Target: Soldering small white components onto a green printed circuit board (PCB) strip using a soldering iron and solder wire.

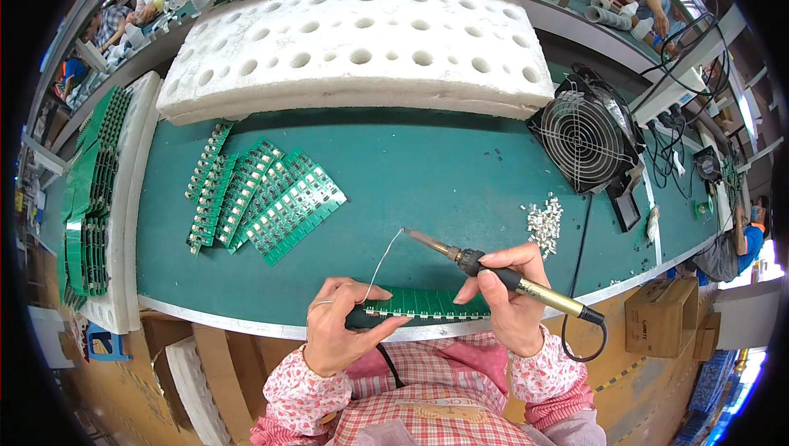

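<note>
Green workshop tabletop (427, 175), foam block (353, 80) beyond left grip (335, 323) pinching wire (382, 259), board (431, 301); right grip (516, 310) wrapped round soldering iron (470, 263).

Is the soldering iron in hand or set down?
In hand: the right grip holds the soldering iron, its tip at the solder wire.

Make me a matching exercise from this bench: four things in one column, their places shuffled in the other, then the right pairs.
Things:
1. Slim soldering iron with a black and gold handle
2. Thin silver solder wire
3. Black fan with a round metal grille
4. Small white blocky components

Places:
A. Heaped loosely on the green tabletop
B. In the right hand
C. By the right end of the white perforated foam block
D. In the left hand

Pairs: 1-B, 2-D, 3-C, 4-A
</note>
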Demonstrator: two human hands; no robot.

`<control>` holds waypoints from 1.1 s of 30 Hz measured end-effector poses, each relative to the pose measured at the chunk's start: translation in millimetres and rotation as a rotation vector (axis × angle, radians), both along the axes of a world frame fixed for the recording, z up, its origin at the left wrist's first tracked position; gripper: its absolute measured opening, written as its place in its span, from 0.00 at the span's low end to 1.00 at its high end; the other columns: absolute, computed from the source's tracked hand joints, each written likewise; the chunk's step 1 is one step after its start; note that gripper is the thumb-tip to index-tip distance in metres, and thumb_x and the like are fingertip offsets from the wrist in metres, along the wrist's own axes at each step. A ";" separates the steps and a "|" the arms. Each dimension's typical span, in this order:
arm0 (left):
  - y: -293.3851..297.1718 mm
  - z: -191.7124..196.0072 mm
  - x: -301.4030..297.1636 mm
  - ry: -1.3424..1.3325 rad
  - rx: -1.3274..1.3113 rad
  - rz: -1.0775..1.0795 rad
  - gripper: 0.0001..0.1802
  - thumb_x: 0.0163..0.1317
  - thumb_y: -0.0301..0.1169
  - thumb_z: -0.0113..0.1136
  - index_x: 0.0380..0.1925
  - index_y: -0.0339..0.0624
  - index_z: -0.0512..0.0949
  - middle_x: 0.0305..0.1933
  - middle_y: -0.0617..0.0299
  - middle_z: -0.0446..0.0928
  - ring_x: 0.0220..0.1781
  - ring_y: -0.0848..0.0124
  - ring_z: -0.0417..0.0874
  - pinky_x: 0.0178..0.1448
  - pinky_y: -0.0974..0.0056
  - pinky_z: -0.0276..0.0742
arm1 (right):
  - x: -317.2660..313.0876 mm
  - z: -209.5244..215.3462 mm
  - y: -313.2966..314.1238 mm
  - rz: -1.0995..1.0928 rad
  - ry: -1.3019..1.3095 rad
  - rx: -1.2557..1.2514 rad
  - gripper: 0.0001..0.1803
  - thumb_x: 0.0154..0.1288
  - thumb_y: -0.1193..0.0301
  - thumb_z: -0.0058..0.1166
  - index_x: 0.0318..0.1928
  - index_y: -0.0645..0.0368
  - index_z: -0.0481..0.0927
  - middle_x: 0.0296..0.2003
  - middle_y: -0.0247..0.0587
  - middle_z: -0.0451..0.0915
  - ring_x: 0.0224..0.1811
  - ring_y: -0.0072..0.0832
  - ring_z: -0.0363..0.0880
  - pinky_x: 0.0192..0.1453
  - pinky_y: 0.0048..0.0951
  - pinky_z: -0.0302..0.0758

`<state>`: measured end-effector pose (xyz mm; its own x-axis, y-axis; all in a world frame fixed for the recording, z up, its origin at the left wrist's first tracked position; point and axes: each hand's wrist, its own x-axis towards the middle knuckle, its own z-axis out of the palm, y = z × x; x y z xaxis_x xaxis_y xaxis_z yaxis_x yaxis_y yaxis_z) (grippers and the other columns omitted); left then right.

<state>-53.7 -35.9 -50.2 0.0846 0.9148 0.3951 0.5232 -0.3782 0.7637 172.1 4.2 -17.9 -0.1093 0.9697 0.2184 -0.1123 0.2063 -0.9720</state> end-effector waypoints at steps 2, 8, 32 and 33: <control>0.1 -0.3 -0.2 -0.002 0.004 -0.001 0.23 0.40 0.26 0.83 0.36 0.39 0.79 0.37 0.59 0.87 0.39 0.63 0.82 0.45 0.61 0.79 | 0.3 -0.3 0.4 0.014 -0.009 0.013 0.10 0.72 0.79 0.57 0.48 0.64 0.71 0.28 0.44 0.86 0.31 0.25 0.87 0.35 0.24 0.82; -0.9 -1.4 -0.4 0.003 -0.001 -0.001 0.23 0.40 0.26 0.83 0.36 0.39 0.79 0.37 0.59 0.87 0.40 0.62 0.83 0.46 0.61 0.79 | 7.2 2.9 -8.2 -0.017 -0.020 -0.032 0.09 0.73 0.76 0.56 0.46 0.64 0.69 0.27 0.42 0.82 0.25 0.24 0.83 0.30 0.23 0.80; -0.1 -3.7 1.7 -0.012 0.029 0.032 0.22 0.41 0.31 0.84 0.36 0.42 0.81 0.33 0.63 0.86 0.37 0.61 0.86 0.48 0.58 0.81 | 17.0 21.3 -16.6 0.032 0.003 -0.262 0.07 0.74 0.75 0.53 0.40 0.63 0.70 0.23 0.35 0.77 0.15 0.15 0.72 0.18 0.19 0.70; 0.0 -3.8 1.9 -0.015 0.032 0.033 0.22 0.41 0.31 0.84 0.36 0.42 0.82 0.33 0.63 0.86 0.37 0.61 0.86 0.49 0.58 0.81 | 17.3 21.3 -15.9 0.032 -0.020 -0.271 0.07 0.74 0.75 0.53 0.39 0.63 0.70 0.23 0.36 0.77 0.15 0.15 0.72 0.18 0.19 0.70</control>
<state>-51.9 -35.9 -54.0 0.0486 0.9038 0.4252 0.5242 -0.3855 0.7594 189.4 -11.7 3.3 -0.1429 0.9884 -0.0513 -0.0952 -0.0653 -0.9933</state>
